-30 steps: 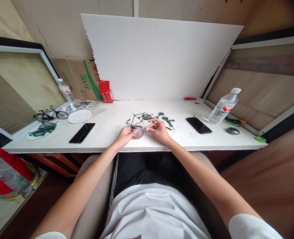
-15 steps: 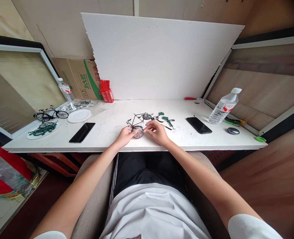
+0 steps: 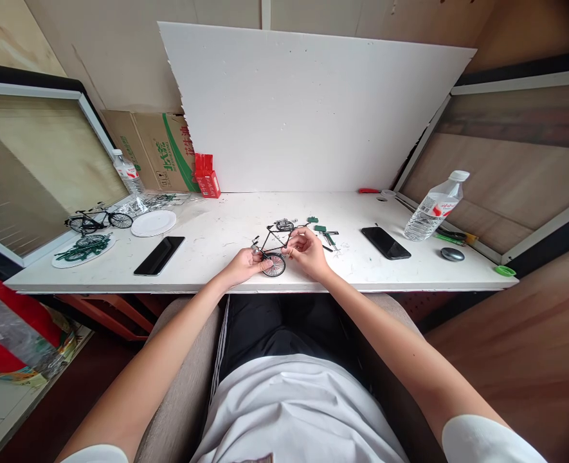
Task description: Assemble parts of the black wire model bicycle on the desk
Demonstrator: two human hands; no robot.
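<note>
My left hand (image 3: 244,267) is closed on the front of a small black model bicycle (image 3: 275,265), its thumb lying by the spoked wheel. The thin frame rises above that wheel and slants to the right, with a handlebar at its left end. My right hand (image 3: 309,252) pinches at the frame's right end, where the fingers hide the exact contact. Just behind the frame another spoked wheel part (image 3: 284,225) lies on the table. Small green pieces (image 3: 319,228) and thin dark parts lie beyond my right hand.
Phones lie left (image 3: 159,256) and right (image 3: 385,242) on the white table (image 3: 207,257). A water bottle (image 3: 436,207) stands tilted at right, near a dark oval object (image 3: 452,254). At left are a finished model bicycle (image 3: 98,220), a white disc (image 3: 153,224) and a red box (image 3: 207,183).
The bicycle frame and wheel have shifted slightly right and toward me, with the frame turned. My right fingers have moved from beside the wheel up to the frame's right end.
</note>
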